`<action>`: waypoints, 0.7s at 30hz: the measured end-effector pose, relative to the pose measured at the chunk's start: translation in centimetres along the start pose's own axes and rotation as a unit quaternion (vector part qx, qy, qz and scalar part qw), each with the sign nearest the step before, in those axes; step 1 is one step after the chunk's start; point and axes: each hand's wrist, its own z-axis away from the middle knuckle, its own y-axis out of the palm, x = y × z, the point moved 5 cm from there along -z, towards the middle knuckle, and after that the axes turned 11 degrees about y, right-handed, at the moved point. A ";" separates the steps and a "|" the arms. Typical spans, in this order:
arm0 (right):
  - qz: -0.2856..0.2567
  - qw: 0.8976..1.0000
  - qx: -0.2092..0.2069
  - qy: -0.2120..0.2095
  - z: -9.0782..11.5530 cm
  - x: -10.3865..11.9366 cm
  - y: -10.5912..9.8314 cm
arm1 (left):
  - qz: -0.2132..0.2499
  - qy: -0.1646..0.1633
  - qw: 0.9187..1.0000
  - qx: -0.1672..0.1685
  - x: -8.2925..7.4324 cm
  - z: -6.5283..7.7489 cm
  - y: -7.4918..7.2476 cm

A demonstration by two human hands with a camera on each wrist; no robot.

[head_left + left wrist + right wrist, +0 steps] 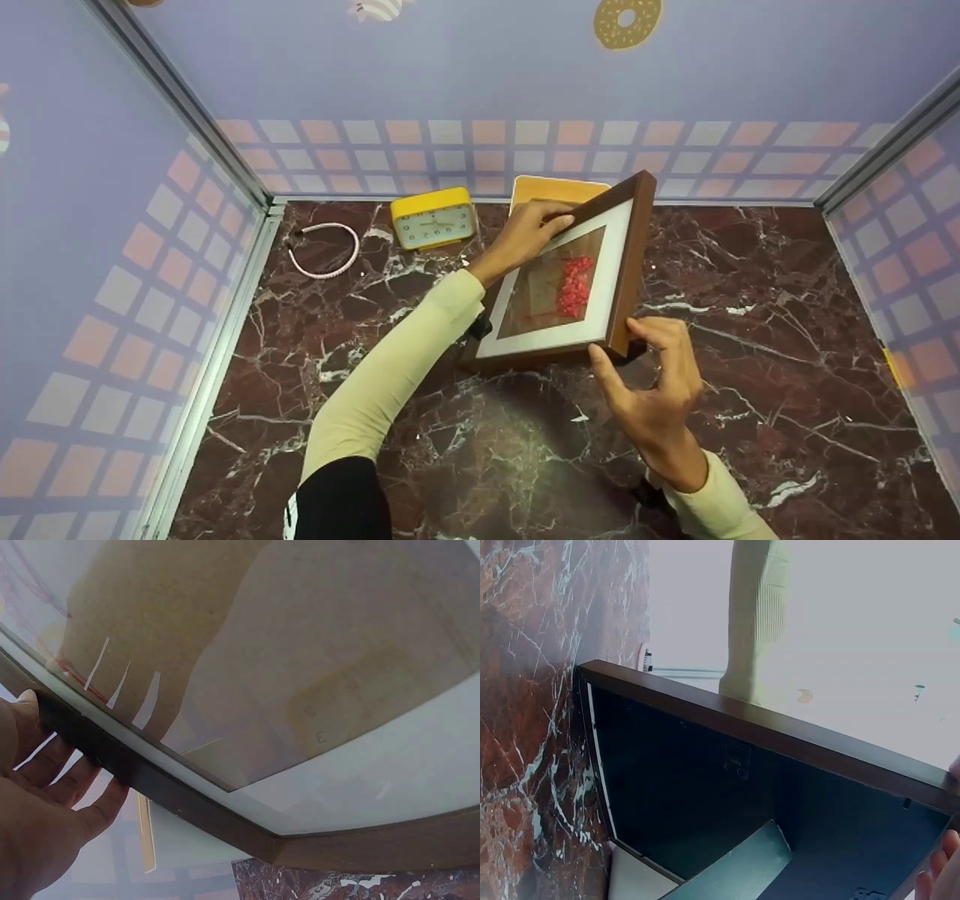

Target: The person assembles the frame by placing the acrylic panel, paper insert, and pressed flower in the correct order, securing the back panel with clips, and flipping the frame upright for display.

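A brown picture frame [541, 292] with a white mat and a red flower picture stands tilted over the table, glazed side up towards the head camera. On its far left edge, my left hand [525, 229] grips it; in the left wrist view, the left hand [52, 802] has its thumb and fingers around the wooden edge. The near right corner is pinched between the thumb and fingers of my right hand [664, 382]. From the right wrist, the frame's black back [667, 780] shows, with a flat support leg [746, 862] sticking out and fingertips [949, 847] at the edge.
A yellow alarm clock [433, 219] stands at the back of the dark marbled table [465, 450]. Left of it lies a pale headband [352, 251]. An orange-edged panel [559, 187] stands partly hidden behind the frame. Patterned walls [480, 75] enclose the back and sides.
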 end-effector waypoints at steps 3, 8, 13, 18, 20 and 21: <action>0.002 1.000 -0.002 -0.006 0.0 0.0 0.0 | -0.006 -0.002 1.000 -0.003 0.0 0.2 -0.1; 0.004 1.000 -0.006 -0.007 -0.1 -0.1 -0.4 | -0.005 0.000 1.000 -0.003 0.0 0.7 -0.4; 0.005 1.000 -0.013 0.004 -0.2 -0.6 -1.0 | -0.001 -0.001 1.000 0.002 0.0 1.7 -0.9; 0.005 1.000 -0.026 0.002 -0.6 -1.2 -1.7 | -0.011 -0.005 1.000 -0.011 0.1 2.6 -1.7; 0.005 1.000 -0.031 0.004 -0.8 -1.5 -2.0 | -0.013 -0.006 1.000 -0.017 0.2 2.9 -1.9; 0.006 0.999 -0.033 0.007 -0.9 -1.6 -2.2 | -0.015 -0.008 1.000 -0.019 0.2 3.1 -2.1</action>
